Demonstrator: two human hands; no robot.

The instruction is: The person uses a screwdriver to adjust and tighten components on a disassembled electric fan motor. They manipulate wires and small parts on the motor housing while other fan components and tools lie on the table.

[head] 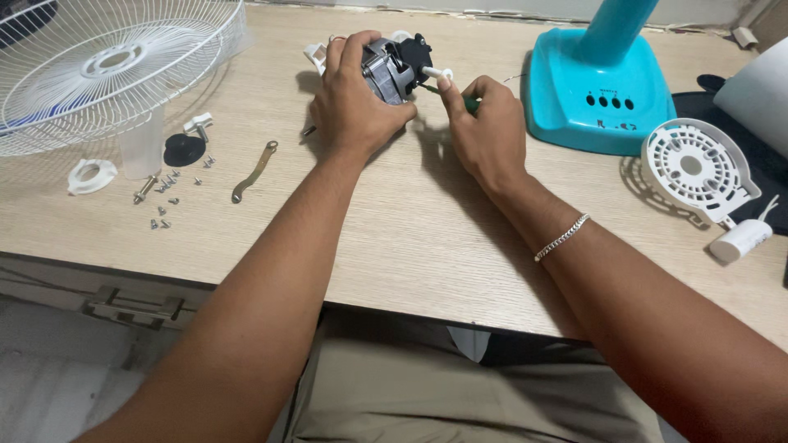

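Both hands (410, 115) hold the fan motor (392, 67), shaft pointing right.

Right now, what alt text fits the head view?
The left hand grips a fan motor on a wooden table while the right hand pinches its white knob. A turquoise fan base, wire guard and loose screws lie around.

Turquoise fan base (574, 98), white wire grille (98, 66), pale woodgrain table (410, 238).
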